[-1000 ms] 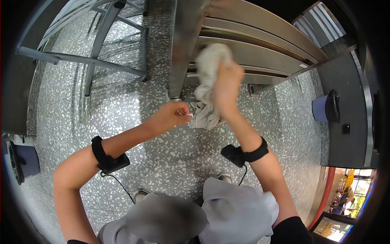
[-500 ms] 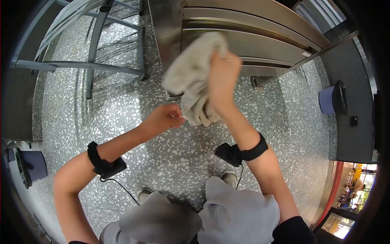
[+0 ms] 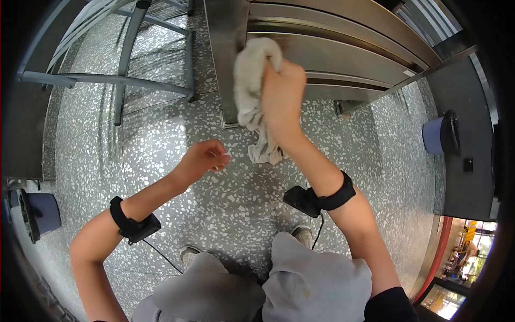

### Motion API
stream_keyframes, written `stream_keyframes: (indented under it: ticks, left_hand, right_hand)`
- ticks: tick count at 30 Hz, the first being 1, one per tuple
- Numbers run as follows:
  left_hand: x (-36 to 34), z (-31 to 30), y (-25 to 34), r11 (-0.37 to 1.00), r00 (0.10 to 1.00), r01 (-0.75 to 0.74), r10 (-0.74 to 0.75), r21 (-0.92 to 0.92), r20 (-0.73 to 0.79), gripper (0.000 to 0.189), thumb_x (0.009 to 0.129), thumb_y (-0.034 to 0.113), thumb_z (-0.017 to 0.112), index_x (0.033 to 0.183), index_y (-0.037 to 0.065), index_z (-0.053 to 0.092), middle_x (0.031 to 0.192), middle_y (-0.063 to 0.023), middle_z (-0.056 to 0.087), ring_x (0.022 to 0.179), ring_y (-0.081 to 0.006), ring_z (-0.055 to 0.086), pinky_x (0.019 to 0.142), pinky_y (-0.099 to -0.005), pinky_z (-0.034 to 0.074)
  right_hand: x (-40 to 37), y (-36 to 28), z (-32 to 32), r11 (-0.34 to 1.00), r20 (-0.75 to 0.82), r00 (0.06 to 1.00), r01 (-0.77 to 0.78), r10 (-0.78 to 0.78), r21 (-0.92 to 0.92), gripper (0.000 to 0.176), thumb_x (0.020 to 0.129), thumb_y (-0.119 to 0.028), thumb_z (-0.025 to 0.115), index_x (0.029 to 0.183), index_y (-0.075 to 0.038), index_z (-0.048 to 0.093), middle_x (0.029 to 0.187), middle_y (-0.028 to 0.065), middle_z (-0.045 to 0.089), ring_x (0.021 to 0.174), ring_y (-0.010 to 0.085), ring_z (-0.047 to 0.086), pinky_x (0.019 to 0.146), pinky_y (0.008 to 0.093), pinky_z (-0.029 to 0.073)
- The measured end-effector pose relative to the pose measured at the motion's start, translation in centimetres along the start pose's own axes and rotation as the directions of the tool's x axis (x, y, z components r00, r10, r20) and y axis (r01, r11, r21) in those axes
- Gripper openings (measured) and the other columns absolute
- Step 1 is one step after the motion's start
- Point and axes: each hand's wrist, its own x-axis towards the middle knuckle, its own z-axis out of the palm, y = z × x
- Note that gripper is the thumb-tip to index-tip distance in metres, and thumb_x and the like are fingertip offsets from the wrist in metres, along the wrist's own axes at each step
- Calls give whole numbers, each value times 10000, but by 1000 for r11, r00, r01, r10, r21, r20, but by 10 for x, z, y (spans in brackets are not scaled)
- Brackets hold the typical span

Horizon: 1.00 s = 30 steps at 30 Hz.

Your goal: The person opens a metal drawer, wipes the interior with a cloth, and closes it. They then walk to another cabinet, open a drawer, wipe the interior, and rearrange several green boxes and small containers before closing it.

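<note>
A crumpled off-white cloth (image 3: pixel 249 80) is bunched in my right hand (image 3: pixel 284 102), whose fingers are closed around it. The cloth lies over the lower left part of a stainless-steel cabinet (image 3: pixel 316 56), and whether it presses on the metal cannot be judged. One end of the cloth hangs toward the speckled floor. My left hand (image 3: pixel 204 156) is apart from the cloth, above the floor, with fingers curled and thumb near the fingertips. Something small and whitish shows at those fingertips, too small to name.
A grey metal-framed chair or stool (image 3: pixel 123 75) stands at the upper left. The cabinet's metal foot (image 3: pixel 341 109) rests on the floor (image 3: pixel 225 214). Purple-blue bins (image 3: pixel 433 134) sit at both sides. My shoes and grey-trousered knees are below; each forearm wears a strapped black device with a cable.
My right hand has moved slightly left and up with the cloth, which now hangs narrower. My left hand has drawn back left, away from the cloth.
</note>
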Motion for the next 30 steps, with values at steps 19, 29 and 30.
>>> stream_keyframes:
  ticks: [19, 29, 30]
  left_hand:
    - [6, 11, -9, 1000, 999, 20, -21, 6, 29, 159, 852, 185, 606, 805, 51, 534, 761, -14, 598, 695, -81, 556, 641, -238, 453]
    - [10, 17, -12, 998, 998, 55, -56, 32, 16, 147, 851, 180, 607, 804, 55, 545, 745, -13, 599, 706, -80, 561, 641, -240, 454]
    - [11, 17, -15, 998, 998, 56, -57, 18, 12, 148, 851, 180, 607, 804, 54, 546, 746, -12, 599, 709, -81, 561, 642, -241, 454]
  right_hand:
    - [-4, 6, -2, 995, -30, 999, 25, -28, -102, 165, 761, -73, 556, 698, 79, 562, 516, 163, 491, 502, 67, 411, 487, 301, 402]
    - [1, -1, -6, 997, 9, 998, -61, 61, -51, 192, 751, -90, 567, 658, 78, 547, 503, 174, 467, 478, 96, 413, 501, 315, 400]
    - [1, -9, -5, 995, 30, 995, -99, 99, -13, 192, 748, -93, 565, 661, 78, 548, 507, 180, 467, 469, 111, 415, 502, 320, 400]
